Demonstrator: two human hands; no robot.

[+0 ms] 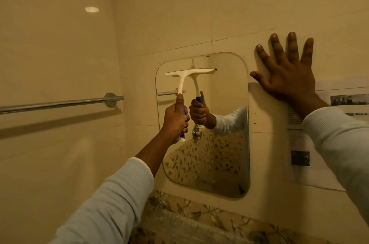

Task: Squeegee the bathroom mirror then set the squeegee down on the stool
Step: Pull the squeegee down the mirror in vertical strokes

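A rounded rectangular mirror [217, 154] hangs on the beige tiled wall. My left hand [174, 122] grips the blue-and-white handle of a squeegee [184, 76], thumb up along the handle. The white blade lies level against the upper part of the mirror, near its top left corner. The mirror reflects the squeegee, my hand and my sleeve. My right hand [285, 72] presses flat on the wall just right of the mirror's top edge, fingers spread. The stool is not in view.
A chrome towel rail [60, 104] runs along the left wall at hand height. A paper notice [299, 144] is stuck on the wall right of the mirror, partly under my right arm. Leaf-patterned tiles [199, 215] and something wrapped in clear plastic [179, 229] lie below the mirror.
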